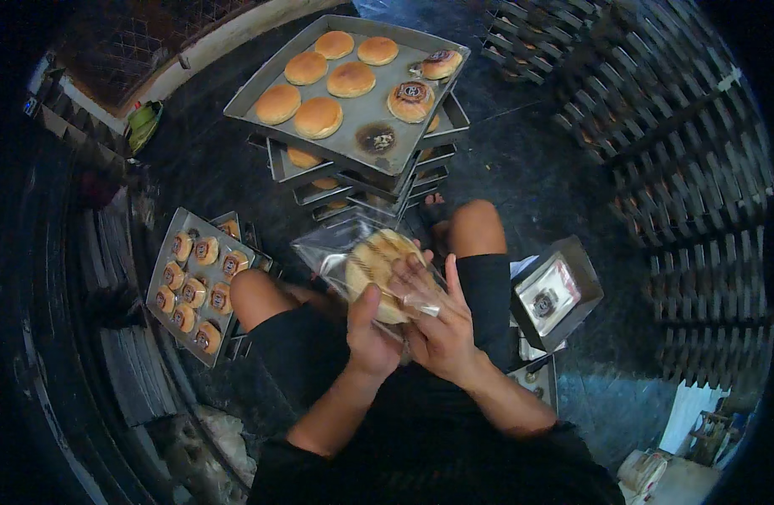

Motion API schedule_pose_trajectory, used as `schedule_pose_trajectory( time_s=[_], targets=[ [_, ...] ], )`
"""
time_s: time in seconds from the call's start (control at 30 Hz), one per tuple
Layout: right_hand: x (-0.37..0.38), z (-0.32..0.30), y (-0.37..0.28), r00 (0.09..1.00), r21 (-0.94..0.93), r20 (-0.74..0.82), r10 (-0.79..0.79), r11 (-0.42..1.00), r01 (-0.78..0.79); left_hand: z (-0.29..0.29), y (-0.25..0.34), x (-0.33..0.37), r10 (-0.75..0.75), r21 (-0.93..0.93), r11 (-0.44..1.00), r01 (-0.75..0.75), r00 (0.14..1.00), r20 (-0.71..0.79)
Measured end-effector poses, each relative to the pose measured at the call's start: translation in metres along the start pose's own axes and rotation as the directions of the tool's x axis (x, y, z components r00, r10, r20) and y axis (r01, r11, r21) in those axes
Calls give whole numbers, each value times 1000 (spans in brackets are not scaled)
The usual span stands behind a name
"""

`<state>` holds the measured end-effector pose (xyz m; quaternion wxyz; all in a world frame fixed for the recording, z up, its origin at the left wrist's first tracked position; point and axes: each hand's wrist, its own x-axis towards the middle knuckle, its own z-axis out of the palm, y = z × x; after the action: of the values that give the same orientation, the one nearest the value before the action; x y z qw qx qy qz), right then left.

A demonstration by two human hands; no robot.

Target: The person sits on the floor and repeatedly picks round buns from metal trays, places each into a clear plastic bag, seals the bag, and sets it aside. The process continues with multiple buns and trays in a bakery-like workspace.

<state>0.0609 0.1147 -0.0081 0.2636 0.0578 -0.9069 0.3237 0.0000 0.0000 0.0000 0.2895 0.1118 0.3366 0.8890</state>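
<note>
A pale round bun (370,268) sits inside a clear plastic bag (324,252) above my lap. My left hand (372,341) grips the bag's lower left side, its thumb pressed against the bun and its other fingers hidden beneath. From the right, my right hand (441,324) holds the bag's edge, fingers laid over the plastic and the bun, slightly smeared by motion. Past my knees stands a stack of metal trays; the top tray (260,82) carries several golden buns (351,79), two of them dark-stamped (411,101), and a dark burnt patch (375,139).
At my left knee, another stacked tray (176,220) bears several smaller stamped buns (193,292). Beside my right knee, a metal box (585,290) holds printed clear bags (548,295). Dark slatted racks (681,177) line the right side. A crumpled plastic heap (206,446) lies lower left.
</note>
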Motion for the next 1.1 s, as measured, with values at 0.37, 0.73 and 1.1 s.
schedule_pose_trajectory(
  time_s=[0.37, 0.73, 1.1],
  targets=[
    [2, 11, -4, 995, 174, 94, 21, 984, -37, -34, 17, 31, -324, -418, 885, 205, 916, -237],
    [-36, -79, 32, 970, 179, -108, 219, 964, -198, -1, -20, 15, -581, -599, 620, 507, 809, 83],
    [-69, -63, 56, 616, 551, -355, 704, 690, -471, -7, -69, 36, 232, 800, 485, -353, 934, 272]
  ],
)
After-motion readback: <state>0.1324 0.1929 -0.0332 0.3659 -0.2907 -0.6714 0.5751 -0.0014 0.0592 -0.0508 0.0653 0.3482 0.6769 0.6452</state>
